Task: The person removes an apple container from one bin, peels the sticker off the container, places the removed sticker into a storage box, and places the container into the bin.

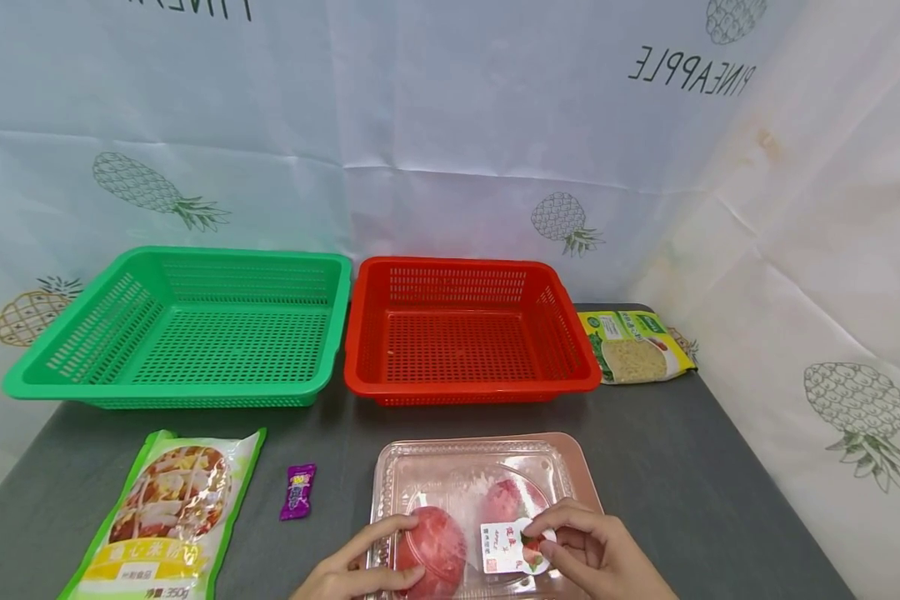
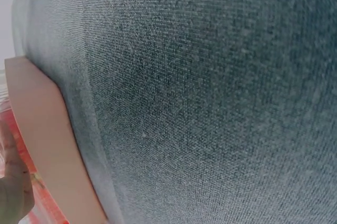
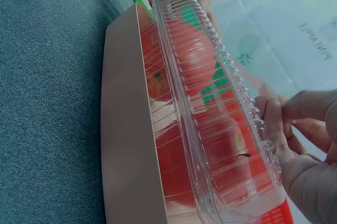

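Note:
In front of me lies a clear plastic fruit box (image 1: 412, 454) with red apples (image 1: 433, 546) inside. A pinkish-beige block (image 1: 587, 475) shows beneath it and along its right side. A white label (image 1: 498, 546) with handwriting and a strawberry picture lies on the lid. My right hand (image 1: 600, 546) pinches the label's right end between curled thumb and index finger. The left hand (image 1: 367, 567) rests thumb and index finger, spread and fairly straight, on the lid's left side. Through the ribbed wall the right wrist view shows an apple (image 3: 195, 58) with the right hand (image 3: 308, 145) above the lid.
Behind the box stand a green basket (image 1: 172, 390) and a red basket (image 1: 472, 387). A yellow-green food packet (image 1: 637, 350) lies right of the red one. At the left are a large food pouch (image 1: 172, 508) and a small purple packet (image 1: 297, 492). Pineapple-print cloth (image 1: 435, 100) hangs behind.

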A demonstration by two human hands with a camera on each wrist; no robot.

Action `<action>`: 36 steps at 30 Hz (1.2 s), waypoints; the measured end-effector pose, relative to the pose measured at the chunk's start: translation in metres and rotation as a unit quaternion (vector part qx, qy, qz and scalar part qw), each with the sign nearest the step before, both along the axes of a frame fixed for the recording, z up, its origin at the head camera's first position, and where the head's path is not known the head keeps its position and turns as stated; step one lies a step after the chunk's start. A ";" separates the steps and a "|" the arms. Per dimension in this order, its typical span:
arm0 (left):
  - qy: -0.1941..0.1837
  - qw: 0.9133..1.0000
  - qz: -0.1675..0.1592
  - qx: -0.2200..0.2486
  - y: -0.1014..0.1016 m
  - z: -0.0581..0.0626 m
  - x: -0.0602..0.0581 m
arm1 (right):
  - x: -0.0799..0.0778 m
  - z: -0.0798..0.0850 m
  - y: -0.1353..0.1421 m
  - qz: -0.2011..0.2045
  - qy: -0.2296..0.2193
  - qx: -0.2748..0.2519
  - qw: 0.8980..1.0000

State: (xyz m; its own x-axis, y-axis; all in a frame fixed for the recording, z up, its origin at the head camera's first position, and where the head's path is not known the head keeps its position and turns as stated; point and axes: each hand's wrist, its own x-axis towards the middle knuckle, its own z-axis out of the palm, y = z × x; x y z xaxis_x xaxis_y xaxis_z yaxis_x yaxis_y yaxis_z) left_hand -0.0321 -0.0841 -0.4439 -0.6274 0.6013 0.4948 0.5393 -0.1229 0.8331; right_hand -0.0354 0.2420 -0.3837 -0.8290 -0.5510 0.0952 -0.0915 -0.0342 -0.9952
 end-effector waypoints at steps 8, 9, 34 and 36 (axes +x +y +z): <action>-0.001 1.000 0.031 0.004 0.003 0.002 0.002 | 0.002 0.000 0.001 -0.016 -0.037 -0.040 0.998; -0.007 0.999 0.039 0.004 0.004 0.002 0.003 | 0.001 -0.001 0.001 -0.016 -0.032 -0.044 0.998; 0.064 0.984 0.165 0.012 0.021 -0.005 0.011 | -0.001 0.007 0.008 -0.096 -0.117 0.082 0.985; 0.069 0.985 0.159 0.006 0.019 -0.004 0.010 | -0.002 0.007 0.008 -0.096 -0.111 0.091 0.985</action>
State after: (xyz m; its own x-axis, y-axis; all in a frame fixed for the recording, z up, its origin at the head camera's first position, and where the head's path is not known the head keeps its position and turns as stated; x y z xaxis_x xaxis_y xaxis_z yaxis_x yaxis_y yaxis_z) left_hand -0.0223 -0.0653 -0.4476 -0.7096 0.3793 0.5938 0.6595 0.0607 0.7493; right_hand -0.0371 0.2497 -0.3765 -0.9092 -0.3727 -0.1854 0.1412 0.1429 -0.9796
